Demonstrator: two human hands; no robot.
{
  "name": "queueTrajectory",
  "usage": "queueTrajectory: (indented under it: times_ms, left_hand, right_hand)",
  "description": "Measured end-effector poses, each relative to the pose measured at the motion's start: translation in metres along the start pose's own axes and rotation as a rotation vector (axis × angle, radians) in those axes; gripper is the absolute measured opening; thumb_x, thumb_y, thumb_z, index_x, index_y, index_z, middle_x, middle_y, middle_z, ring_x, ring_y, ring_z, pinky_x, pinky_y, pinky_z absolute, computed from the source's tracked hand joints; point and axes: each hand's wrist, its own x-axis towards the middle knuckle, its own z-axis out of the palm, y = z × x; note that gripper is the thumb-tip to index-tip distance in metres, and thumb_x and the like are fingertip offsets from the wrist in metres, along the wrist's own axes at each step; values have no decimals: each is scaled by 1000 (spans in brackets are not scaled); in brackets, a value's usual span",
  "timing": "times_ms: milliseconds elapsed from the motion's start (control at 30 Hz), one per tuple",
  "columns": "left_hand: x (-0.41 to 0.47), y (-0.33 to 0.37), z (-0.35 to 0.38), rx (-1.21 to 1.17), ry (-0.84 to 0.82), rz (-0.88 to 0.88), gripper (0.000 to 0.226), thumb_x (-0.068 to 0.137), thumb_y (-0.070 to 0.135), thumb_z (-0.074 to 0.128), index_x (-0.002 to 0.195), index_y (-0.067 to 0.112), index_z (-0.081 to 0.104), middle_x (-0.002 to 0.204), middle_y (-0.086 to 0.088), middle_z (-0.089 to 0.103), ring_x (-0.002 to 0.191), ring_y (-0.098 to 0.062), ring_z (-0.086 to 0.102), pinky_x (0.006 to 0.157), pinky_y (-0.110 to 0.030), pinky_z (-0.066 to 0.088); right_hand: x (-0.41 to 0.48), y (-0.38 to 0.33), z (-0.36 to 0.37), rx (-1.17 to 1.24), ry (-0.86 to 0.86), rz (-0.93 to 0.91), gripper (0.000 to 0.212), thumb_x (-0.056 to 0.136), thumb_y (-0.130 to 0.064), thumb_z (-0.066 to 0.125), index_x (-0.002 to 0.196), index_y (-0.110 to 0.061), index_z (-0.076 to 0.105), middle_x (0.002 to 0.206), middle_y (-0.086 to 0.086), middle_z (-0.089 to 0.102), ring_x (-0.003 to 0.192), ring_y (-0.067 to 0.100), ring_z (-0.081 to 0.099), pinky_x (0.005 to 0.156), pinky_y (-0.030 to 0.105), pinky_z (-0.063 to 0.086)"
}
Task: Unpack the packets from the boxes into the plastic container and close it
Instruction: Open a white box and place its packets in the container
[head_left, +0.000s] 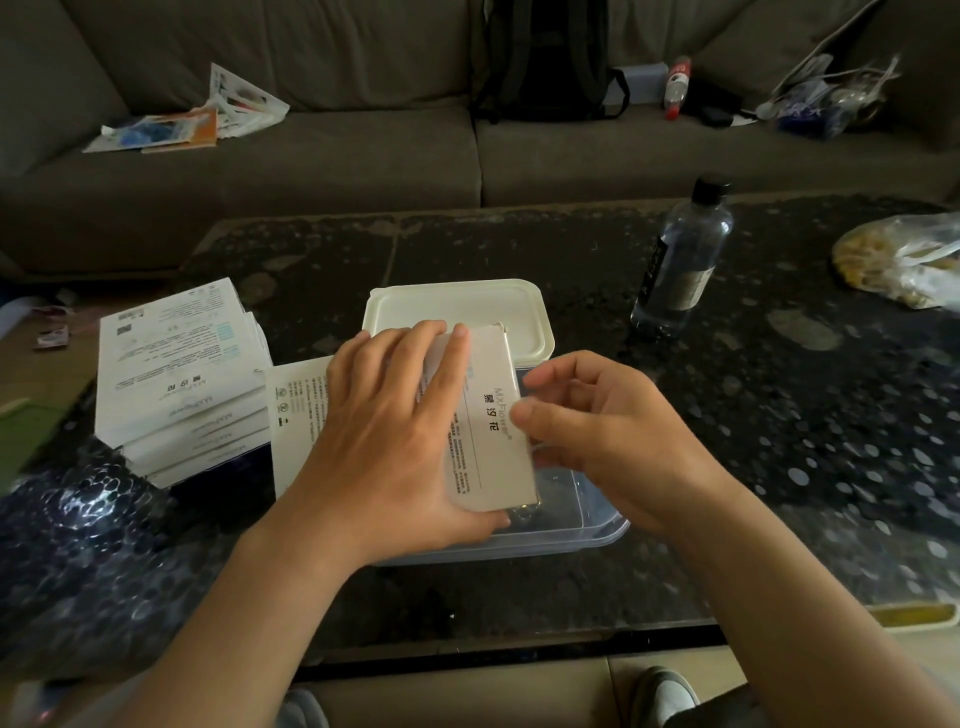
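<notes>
**One box in hand over the open container**

A dark speckled stone coffee table (779, 415) fills the space in front of me, with a grey sofa (311, 166) along its far side. On the sofa cushions lie a black backpack (545, 57), one red-labelled bottle (677, 85) and loose papers and bags to either side. The light is dim.

On the table I count one clear water bottle (680, 260) with a black cap, standing upright to the right, and one plastic bag (904, 260) of yellowish food at the far right edge. A sheet of bubble wrap (88, 530) sits at the near left corner. One clear plastic container (587, 525) stands open directly before me, and its one cream lid (457, 306) lies flat just behind it, touching its far rim. To the left is a stack of boxes (176, 364), at least four deep, slightly fanned. A second box (296, 410) lies flat between that stack and the container, partly under my left wrist.

My left hand (384, 431) grips one white box (488, 441) above the container's left half, fingers spread over its top face and far end, thumb tucked under the near end. My right hand (613, 441) is at the box's right edge, its thumb (522, 413) on that edge and its curled fingers just behind it, pinching it. I cannot tell whether any packets are in the container.
</notes>
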Motion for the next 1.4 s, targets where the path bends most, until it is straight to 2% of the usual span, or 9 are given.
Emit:
queueTrajectory:
  times_ms: [100, 233, 433, 600, 1033, 1200, 1400]
  left_hand:
    - [-1, -1, 0, -37, 23, 21, 128, 60, 88, 56, 155, 5, 34, 153, -18, 44, 137, -41, 43, 117, -59, 28]
    - [-2, -3, -2, -81, 52, 41, 129, 59, 88, 59, 155, 7, 33, 154, -17, 43, 137, -39, 40, 115, -57, 30]
    - [-2, -3, 1, -67, 64, 76, 128, 60, 87, 58, 154, 4, 34, 152, -19, 44, 137, -40, 41, 116, -59, 32]
    - [-1, -1, 4, -55, 62, 92, 126, 60, 87, 58, 153, 5, 33, 151, -21, 45, 137, -41, 42, 116, -61, 32]
    - [-2, -3, 3, -74, 60, 87, 127, 61, 88, 59, 156, 8, 32, 153, -17, 42, 138, -39, 39, 117, -59, 31]
    - [-2, -3, 2, -79, 68, 93, 127, 61, 89, 58, 155, 10, 31, 153, -17, 43, 138, -38, 39, 117, -58, 31]
    - [-4, -6, -2, -131, 83, 95, 127, 59, 88, 63, 156, 12, 31, 155, -13, 42, 139, -36, 38, 116, -57, 34]
  right_hand:
    - [0, -1, -6, -59, -84, 4, 41, 78, -5, 79, 114, -11, 61, 103, 11, 73, 96, 25, 74, 77, 41, 62]
    - [0, -2, -9, 17, -161, -2, 39, 80, 3, 74, 115, -5, 61, 104, 17, 73, 98, 30, 73, 78, 42, 62]
    - [0, -1, -1, -107, -64, 3, 40, 83, 6, 73, 115, -14, 59, 92, 7, 76, 90, 23, 75, 75, 43, 62]
    - [1, 4, 7, -188, 0, -20, 40, 84, 1, 73, 113, -22, 56, 94, 2, 75, 87, 15, 75, 72, 40, 63]
    - [2, 0, -6, -195, -58, -8, 47, 85, 3, 69, 120, -25, 56, 93, 5, 76, 89, 18, 75, 75, 42, 63]
    - [2, 0, -10, -163, -139, 0, 51, 86, 5, 69, 124, -26, 56, 102, 7, 72, 95, 17, 73, 71, 35, 62]
    - [1, -1, -24, -94, -292, -15, 64, 75, 2, 80, 130, -22, 56, 119, 18, 64, 106, 31, 69, 86, 48, 59]
